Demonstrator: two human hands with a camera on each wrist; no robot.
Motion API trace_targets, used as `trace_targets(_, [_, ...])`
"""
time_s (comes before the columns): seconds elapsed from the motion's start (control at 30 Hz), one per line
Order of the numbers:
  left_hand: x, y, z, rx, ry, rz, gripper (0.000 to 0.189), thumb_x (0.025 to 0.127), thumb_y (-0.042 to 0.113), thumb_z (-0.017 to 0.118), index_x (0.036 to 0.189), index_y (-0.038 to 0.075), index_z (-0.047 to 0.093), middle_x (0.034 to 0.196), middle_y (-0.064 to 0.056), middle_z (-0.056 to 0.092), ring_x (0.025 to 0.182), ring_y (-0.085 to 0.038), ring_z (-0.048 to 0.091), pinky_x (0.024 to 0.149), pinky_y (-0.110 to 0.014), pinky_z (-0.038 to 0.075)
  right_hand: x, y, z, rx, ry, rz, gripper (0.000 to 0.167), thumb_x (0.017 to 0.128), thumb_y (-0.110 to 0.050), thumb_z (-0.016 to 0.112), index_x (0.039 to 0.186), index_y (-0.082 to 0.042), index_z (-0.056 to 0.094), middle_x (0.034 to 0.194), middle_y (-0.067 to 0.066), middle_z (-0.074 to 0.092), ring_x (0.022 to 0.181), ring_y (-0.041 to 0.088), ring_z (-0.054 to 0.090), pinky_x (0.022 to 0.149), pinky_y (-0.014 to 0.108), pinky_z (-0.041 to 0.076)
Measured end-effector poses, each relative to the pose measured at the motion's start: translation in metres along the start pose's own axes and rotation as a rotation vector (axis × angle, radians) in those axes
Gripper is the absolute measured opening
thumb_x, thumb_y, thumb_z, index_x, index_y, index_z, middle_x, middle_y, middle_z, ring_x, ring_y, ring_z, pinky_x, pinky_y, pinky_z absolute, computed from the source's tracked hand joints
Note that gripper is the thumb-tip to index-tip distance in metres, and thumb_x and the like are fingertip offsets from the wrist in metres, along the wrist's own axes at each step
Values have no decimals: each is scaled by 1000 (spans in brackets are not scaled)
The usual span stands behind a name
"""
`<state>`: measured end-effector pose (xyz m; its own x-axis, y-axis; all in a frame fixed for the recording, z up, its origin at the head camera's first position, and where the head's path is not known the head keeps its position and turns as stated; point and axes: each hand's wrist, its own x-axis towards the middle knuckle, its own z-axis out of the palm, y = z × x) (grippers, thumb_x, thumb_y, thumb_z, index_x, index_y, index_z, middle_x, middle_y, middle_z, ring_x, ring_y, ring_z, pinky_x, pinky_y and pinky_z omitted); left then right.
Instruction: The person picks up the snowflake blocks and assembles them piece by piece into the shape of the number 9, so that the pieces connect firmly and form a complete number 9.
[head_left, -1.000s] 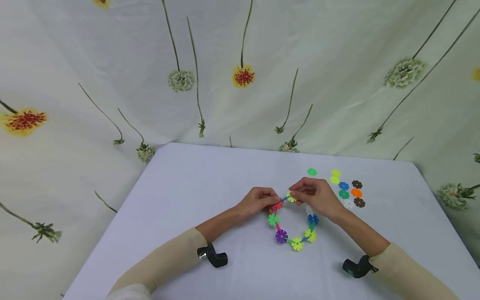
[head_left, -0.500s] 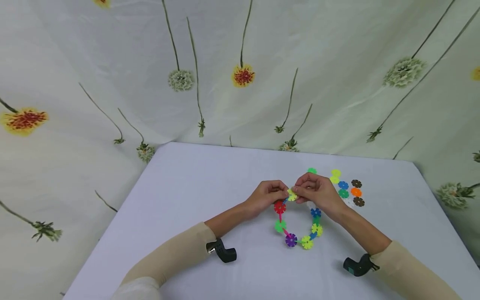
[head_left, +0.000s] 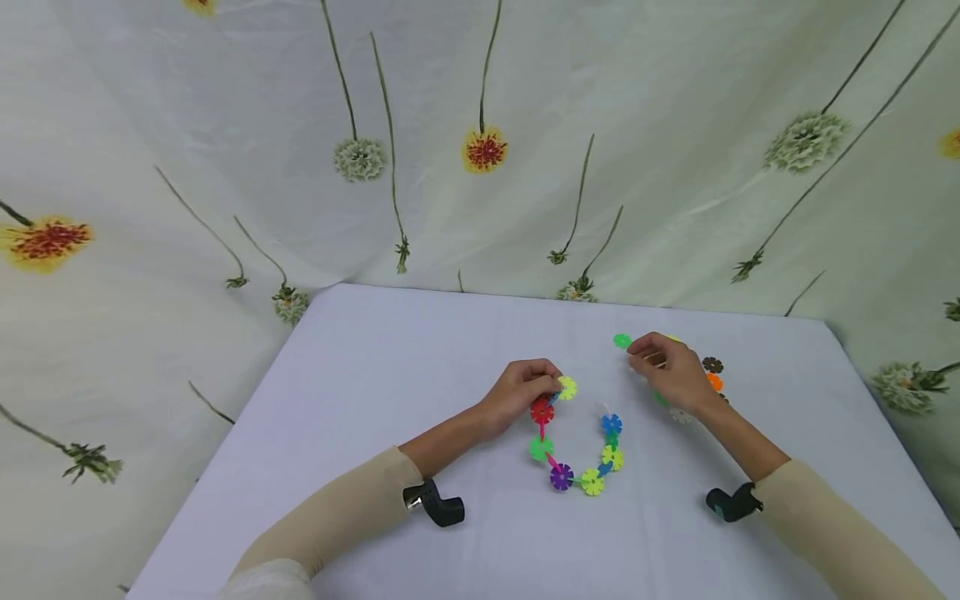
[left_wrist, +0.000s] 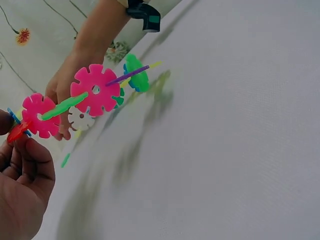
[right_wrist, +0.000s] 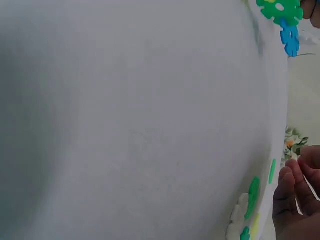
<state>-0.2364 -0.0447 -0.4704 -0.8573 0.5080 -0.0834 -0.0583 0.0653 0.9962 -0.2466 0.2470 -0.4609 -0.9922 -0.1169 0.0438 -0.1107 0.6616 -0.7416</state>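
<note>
A curved chain of notched plastic flower discs hangs from my left hand (head_left: 519,393), which pinches it near the red disc (head_left: 542,411). At that end a yellow disc (head_left: 567,387) sticks out past the fingertips. The purple disc (head_left: 561,477) lies at the low part of the curve, and a blue disc (head_left: 611,424) is close to the other end. In the left wrist view, a pink disc (left_wrist: 97,90) stands out along the chain. My right hand (head_left: 675,372), apart from the chain, hovers over the loose discs with fingers loosely bent and nothing visible in them.
A loose green disc (head_left: 622,341) lies just left of the right fingertips. Brown (head_left: 712,365) and orange (head_left: 715,382) discs lie to that hand's right; others are partly hidden under it. A flowered cloth (head_left: 450,208) hangs behind the white table (head_left: 390,358).
My right hand has let go of the yellow disc and moved right and back to the loose discs. The left hand took over that chain end and shifted slightly left.
</note>
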Motion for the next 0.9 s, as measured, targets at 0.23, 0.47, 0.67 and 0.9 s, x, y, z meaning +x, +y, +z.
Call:
trace_targets(0.23, [-1, -1, 2, 24, -6, -15, 21, 103, 17, 59, 110, 0, 69, 89, 1, 62, 76, -10, 54, 71, -18, 49, 29, 8, 8, -184, -12, 7, 38, 104, -21, 67, 134, 2, 63, 126, 24, 64, 106, 36, 65, 90, 47, 55])
trace_targets(0.47, [-1, -3, 3, 30, -25, -20, 21, 103, 19, 59, 109, 2, 69, 87, 4, 62, 75, -10, 53, 71, -20, 49, 47, 8, 10, -237, -41, 34, 41, 105, -21, 62, 133, 9, 58, 132, 32, 53, 115, 44, 58, 103, 60, 50])
trace_targets(0.67, [-2, -2, 2, 41, -21, -9, 21, 103, 19, 58, 109, 2, 70, 88, 4, 63, 76, -10, 54, 72, -20, 49, 53, 7, 5, -196, -41, 22, 28, 102, -14, 65, 122, 4, 55, 119, 27, 63, 107, 39, 60, 96, 53, 51])
trace_targets(0.9, [-2, -4, -1, 47, -17, -17, 22, 103, 21, 59, 109, 3, 70, 88, 5, 63, 76, -9, 55, 73, -20, 49, 40, 7, 16, -98, 2, -21, 21, 100, -15, 74, 117, -6, 65, 117, 23, 76, 105, 37, 72, 95, 51, 59])
